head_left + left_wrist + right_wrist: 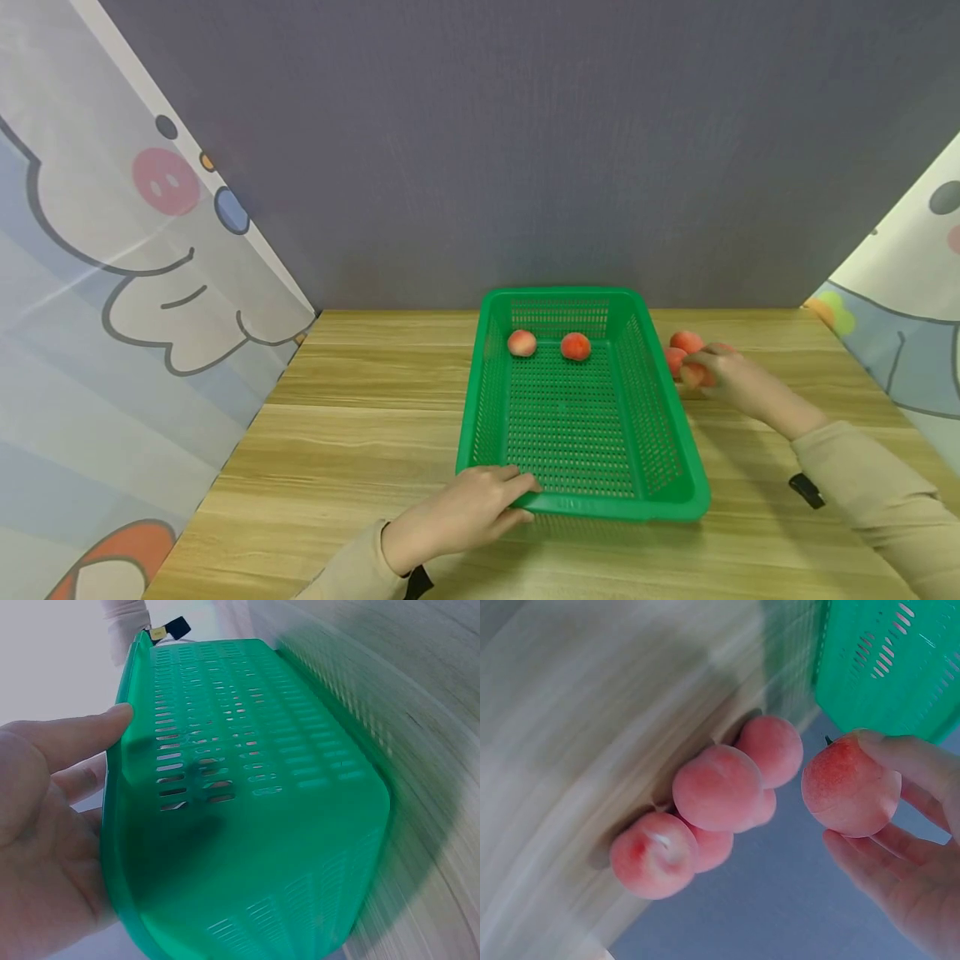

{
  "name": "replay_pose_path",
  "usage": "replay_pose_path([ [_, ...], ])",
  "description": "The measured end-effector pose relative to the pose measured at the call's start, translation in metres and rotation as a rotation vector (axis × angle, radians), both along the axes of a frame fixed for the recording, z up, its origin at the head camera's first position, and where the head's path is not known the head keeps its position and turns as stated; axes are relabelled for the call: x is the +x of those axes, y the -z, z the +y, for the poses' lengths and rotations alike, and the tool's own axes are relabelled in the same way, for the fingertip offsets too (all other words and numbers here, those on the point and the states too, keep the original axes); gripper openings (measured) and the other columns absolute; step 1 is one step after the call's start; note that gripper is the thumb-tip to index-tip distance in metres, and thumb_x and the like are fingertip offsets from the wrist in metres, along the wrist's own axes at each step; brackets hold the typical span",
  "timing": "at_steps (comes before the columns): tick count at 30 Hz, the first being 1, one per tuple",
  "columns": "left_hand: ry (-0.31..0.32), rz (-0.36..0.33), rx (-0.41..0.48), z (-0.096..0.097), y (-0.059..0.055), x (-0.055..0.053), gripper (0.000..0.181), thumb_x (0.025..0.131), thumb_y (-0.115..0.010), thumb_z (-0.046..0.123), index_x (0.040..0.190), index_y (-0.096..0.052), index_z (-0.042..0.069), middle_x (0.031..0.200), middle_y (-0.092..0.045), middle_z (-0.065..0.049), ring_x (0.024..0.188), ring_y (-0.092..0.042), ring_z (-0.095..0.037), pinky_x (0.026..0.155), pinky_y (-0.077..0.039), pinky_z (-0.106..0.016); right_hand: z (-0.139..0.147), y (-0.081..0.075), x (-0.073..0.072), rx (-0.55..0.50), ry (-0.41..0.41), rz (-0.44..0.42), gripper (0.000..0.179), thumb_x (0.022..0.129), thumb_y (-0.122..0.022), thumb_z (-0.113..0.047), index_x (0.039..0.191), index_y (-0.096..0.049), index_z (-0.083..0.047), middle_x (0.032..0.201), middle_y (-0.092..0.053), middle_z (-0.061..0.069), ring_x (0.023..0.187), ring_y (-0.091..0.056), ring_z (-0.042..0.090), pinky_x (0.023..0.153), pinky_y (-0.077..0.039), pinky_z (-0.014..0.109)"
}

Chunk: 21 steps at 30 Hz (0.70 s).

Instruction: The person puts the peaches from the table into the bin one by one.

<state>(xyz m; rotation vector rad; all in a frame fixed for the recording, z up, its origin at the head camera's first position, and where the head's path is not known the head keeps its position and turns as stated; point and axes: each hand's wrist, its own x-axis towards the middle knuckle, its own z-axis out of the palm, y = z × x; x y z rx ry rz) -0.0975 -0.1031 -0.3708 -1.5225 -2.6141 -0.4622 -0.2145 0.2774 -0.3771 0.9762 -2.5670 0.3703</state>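
A person in beige sleeves (877, 492) steadies a rectangular, perforated green plastic basket (570, 433) on a pale wood-grain table (360, 433), with a round, red-blushed peach (851, 787) held just outside its right side. The left hand (472, 508) grips the near rim toward its left corner, fingers hooked over the edge and thumb against the outer face. The right hand (731, 383) pinches the peach between thumb and fingertips, a small dark stem tip showing at its top; in the right wrist view the fruit appears to be raised apart from its neighbours. Two more rounded pink-and-red peaches, one paler (522, 343) and one deeper red (576, 347), sit slightly apart on the basket floor near its far wall. The gathering looks to be in its early stages: two fruits inside, one in hand, and a tight cluster of pinkish-red peaches (718, 787) left on the table beside the basket (five can be made out from the right wrist, though they overlap one another). Behind stands a plain, dark grey upright panel (480, 150).
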Motion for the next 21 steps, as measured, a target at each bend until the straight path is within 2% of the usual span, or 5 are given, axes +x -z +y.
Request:
replay_pose_path([
  [4,-0.003,-0.003,-0.011,0.000,-0.001,0.000,0.023,0.082,-0.063,0.023,0.100,-0.057,0.011,0.085,-0.060,0.003,0.068,-0.052,0.001,0.063,-0.041,-0.009,0.000,-0.005,-0.002,-0.002,-0.017,0.038,0.037,0.049,-0.077,0.009,0.082,-0.060,0.008,0.072,-0.054,0.016,0.060,-0.054,0.026,0.047,-0.045,0.031],
  [7,-0.004,0.009,-0.013,0.000,-0.001,0.000,0.023,0.082,-0.063,0.023,0.100,-0.057,0.011,0.086,-0.060,0.004,0.069,-0.052,0.001,0.064,-0.041,-0.010,-0.001,-0.013,-0.003,0.006,-0.003,0.001,0.039,0.051,-0.073,0.014,0.087,-0.059,0.010,0.072,-0.054,0.015,0.060,-0.054,0.024,0.046,-0.044,0.029],
  [12,0.003,0.028,-0.003,-0.001,0.000,0.000,0.023,0.081,-0.064,0.023,0.100,-0.057,0.011,0.086,-0.061,0.003,0.069,-0.053,0.000,0.064,-0.042,-0.010,-0.003,-0.025,-0.001,0.036,0.065,-0.108,0.038,0.060,-0.067,0.014,0.097,-0.058,0.011,0.083,-0.056,0.022,0.070,-0.057,0.036,0.056,-0.048,0.040],
  [15,0.009,0.029,0.004,-0.001,0.001,0.000,0.023,0.081,-0.064,0.022,0.099,-0.057,0.010,0.086,-0.061,0.003,0.069,-0.054,0.000,0.064,-0.042,-0.009,-0.005,-0.029,-0.003,0.038,0.059,-0.088,0.034,0.063,-0.068,0.011,0.096,-0.058,0.011,0.085,-0.056,0.024,0.073,-0.057,0.041,0.060,-0.048,0.045],
  [21,0.010,0.022,-0.007,-0.001,0.000,0.000,0.023,0.083,-0.062,0.024,0.100,-0.057,0.010,0.087,-0.061,0.003,0.070,-0.053,0.000,0.065,-0.042,-0.009,-0.007,-0.036,-0.005,0.032,0.065,-0.082,0.035,0.064,-0.071,0.004,0.097,-0.059,0.009,0.088,-0.056,0.027,0.075,-0.056,0.043,0.060,-0.048,0.047],
])
